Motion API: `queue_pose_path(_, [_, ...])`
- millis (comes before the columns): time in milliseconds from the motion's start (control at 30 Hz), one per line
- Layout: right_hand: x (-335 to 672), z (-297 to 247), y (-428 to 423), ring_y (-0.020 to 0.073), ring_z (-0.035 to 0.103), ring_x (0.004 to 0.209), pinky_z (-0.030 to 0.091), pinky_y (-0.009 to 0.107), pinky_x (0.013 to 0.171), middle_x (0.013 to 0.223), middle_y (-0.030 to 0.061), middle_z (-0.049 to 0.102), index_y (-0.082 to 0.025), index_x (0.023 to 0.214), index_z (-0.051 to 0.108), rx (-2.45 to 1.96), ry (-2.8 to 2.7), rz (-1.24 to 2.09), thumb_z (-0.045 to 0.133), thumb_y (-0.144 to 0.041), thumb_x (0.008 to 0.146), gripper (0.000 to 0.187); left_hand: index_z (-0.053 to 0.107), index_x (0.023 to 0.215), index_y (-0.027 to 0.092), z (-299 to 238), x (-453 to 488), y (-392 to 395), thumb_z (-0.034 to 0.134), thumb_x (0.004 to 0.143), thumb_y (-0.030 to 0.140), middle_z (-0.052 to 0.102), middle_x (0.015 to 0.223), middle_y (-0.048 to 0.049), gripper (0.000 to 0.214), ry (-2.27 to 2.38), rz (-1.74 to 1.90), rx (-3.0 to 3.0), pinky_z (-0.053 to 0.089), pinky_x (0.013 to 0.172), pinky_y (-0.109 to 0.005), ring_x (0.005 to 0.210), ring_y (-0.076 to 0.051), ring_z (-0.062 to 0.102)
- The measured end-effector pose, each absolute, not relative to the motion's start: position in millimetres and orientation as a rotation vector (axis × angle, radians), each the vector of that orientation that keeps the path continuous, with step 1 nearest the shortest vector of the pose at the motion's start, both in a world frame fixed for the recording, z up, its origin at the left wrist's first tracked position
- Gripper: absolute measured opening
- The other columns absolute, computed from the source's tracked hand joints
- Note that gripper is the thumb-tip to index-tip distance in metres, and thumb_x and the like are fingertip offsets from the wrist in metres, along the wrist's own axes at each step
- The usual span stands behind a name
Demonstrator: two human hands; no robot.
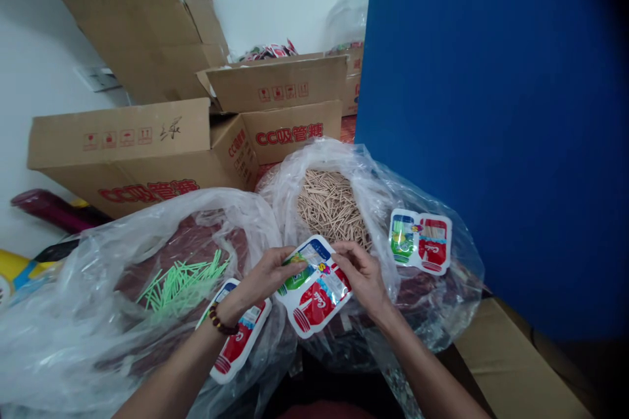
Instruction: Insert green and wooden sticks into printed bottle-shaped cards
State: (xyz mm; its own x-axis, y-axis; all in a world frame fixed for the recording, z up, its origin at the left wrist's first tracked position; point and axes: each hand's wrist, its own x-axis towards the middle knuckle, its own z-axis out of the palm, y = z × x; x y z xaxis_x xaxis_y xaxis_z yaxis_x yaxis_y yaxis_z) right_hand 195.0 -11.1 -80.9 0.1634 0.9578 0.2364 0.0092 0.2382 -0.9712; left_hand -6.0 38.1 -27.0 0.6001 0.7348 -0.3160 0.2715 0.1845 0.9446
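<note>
Both hands hold one flat candy packet (pixel 319 304) with a green side, a red "Cola" side and a white border. My left hand (pixel 275 275) pinches its upper left edge; my right hand (pixel 361 272) grips the upper right edge. Just behind it, a clear plastic bag (pixel 289 177) holds many thin brown sticks (pixel 331 206). Partly under my left forearm lies a second packet (pixel 240 344). Another packet (pixel 433 245) rests on the bag at the right. Left of my left hand, bright green sticks (pixel 184 281) lie in a second plastic bag (pixel 83 314).
Cardboard boxes (pixel 122 150) with red print stand behind the bags, and more boxes (pixel 142 39) are stacked against the wall. A blue panel (pixel 491 111) rises at the right. Below it sits another cardboard piece (pixel 515 360). Something yellow (pixel 17 268) is at the left edge.
</note>
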Motion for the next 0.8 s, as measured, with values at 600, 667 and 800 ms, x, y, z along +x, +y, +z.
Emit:
queue_pose_path(600, [200,-65,-2,0.0095,0.051,0.057,0.04,0.021,0.053,0.064,-0.0023,0.058,-0.017,0.074,0.065,-1.102,-1.224,1.1,0.059,-0.039,0.084,0.025,0.063,0.084,0.013,-40,-14,34,0.063,0.077,0.05,0.056,0.062,0.0012,0.038,1.008,0.466,1.447,0.033,0.047,-0.019,0.05,-0.009,0.044])
queue_pose_path(667, [206,-59,4,0.009,0.051,0.054,0.04,0.02,0.051,0.061,-0.0026,0.058,-0.016,0.076,0.067,-1.118,-1.274,1.237,0.062,-0.041,0.081,0.026,0.061,0.083,0.013,-40,-14,34,0.061,0.079,0.048,0.053,0.061,0.0023,0.035,0.993,0.439,1.488,0.031,0.047,-0.018,0.05,-0.008,0.041])
queue_pose_path(800, [219,-50,16,0.0112,0.056,0.049,0.044,0.022,0.047,0.059,-0.0023,0.062,-0.017,0.095,0.069,-1.182,-1.385,1.524,0.06,-0.044,0.078,0.033,0.058,0.078,0.014,-40,-14,34,0.058,0.083,0.045,0.047,0.061,0.0035,0.032,0.97,0.41,1.619,0.028,0.047,-0.018,0.053,-0.008,0.037])
